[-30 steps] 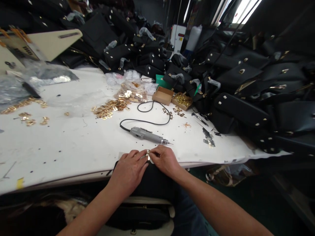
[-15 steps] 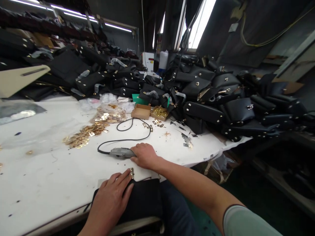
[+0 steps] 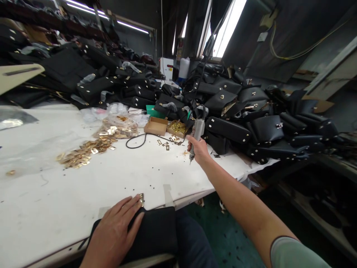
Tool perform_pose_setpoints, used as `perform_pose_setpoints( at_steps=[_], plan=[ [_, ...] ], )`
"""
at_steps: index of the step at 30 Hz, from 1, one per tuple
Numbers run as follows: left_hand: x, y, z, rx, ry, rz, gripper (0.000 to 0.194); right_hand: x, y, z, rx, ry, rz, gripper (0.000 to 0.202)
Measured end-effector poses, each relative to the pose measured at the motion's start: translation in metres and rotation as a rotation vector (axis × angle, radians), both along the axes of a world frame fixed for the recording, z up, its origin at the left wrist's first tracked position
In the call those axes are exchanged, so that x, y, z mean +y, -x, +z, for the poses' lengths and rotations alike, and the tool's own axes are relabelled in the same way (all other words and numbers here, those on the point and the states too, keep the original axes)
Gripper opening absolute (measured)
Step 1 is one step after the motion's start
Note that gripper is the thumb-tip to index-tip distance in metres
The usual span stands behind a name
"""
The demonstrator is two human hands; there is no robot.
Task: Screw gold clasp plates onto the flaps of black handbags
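Note:
My right hand (image 3: 199, 149) is wrapped round a grey corded electric screwdriver (image 3: 198, 129), held nearly upright with its bit pointing down above the right part of the table. My left hand (image 3: 117, 223) lies flat on a black bag (image 3: 157, 229) at the table's front edge, fingers stretched out. Its fingertips touch a small gold metal clasp (image 3: 141, 200) on the bag's edge; part of the clasp is hidden beneath them. The screwdriver's black cable (image 3: 134, 147) loops across the table behind.
A heap of gold metal plates (image 3: 80, 152) lies left of centre on the white table (image 3: 117, 178). Behind it are a cardboard box (image 3: 156, 125) and a box of small gold parts (image 3: 177, 127). Black bags (image 3: 228, 128) are piled along the back and right.
My right hand has lifted the screwdriver off the table, moved it right and away from me, and turned it bit-down. My left hand stays on the bag and clasp.

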State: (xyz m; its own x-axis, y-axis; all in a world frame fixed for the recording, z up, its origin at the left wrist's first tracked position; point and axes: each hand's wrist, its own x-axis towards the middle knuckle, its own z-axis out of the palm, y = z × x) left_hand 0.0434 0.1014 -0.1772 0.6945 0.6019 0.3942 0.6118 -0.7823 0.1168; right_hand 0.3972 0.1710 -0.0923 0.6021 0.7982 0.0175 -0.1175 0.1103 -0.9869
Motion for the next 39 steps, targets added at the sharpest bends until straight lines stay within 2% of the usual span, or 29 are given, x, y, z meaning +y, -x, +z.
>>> perform_pose_setpoints(
  at_steps=[2, 4, 11, 16, 20, 25, 29, 33, 36, 39],
  plan=[
    [0.0, 0.0, 0.0, -0.006, 0.001, 0.004, 0.037, 0.008, -0.005, -0.006, -0.049, -0.027, -0.111, 0.041],
    [0.0, 0.0, -0.001, -0.016, 0.009, 0.007, 0.036, 0.015, -0.007, -0.013, -0.099, -0.047, -0.144, 0.044],
    [0.001, 0.001, -0.001, -0.045, 0.046, -0.003, 0.036, 0.045, -0.013, -0.03, -0.143, -0.037, -0.119, 0.05],
    [0.001, 0.0, 0.002, -0.025, 0.022, 0.008, 0.036, 0.053, -0.013, -0.04, -0.157, -0.011, -0.112, 0.051],
    [0.0, -0.001, 0.002, -0.032, 0.029, 0.004, 0.037, 0.049, -0.011, -0.037, -0.188, 0.013, -0.098, 0.049],
    [0.0, -0.001, 0.003, -0.04, 0.038, 0.004, 0.036, 0.039, -0.002, -0.019, -0.175, -0.05, -0.068, 0.047],
    [-0.003, -0.002, 0.006, -0.032, 0.068, 0.026, 0.035, 0.029, 0.02, -0.005, -0.101, -0.102, -0.01, 0.048],
    [-0.009, -0.005, 0.014, -0.028, 0.125, 0.051, 0.033, 0.011, 0.059, 0.004, 0.042, -0.131, 0.103, 0.046],
    [-0.013, -0.006, 0.017, -0.047, 0.173, 0.066, 0.03, -0.008, 0.093, 0.005, 0.151, -0.122, 0.197, 0.044],
    [-0.015, -0.006, 0.016, -0.078, 0.199, 0.074, 0.029, -0.026, 0.124, 0.0, 0.248, -0.102, 0.234, 0.044]
  ],
)
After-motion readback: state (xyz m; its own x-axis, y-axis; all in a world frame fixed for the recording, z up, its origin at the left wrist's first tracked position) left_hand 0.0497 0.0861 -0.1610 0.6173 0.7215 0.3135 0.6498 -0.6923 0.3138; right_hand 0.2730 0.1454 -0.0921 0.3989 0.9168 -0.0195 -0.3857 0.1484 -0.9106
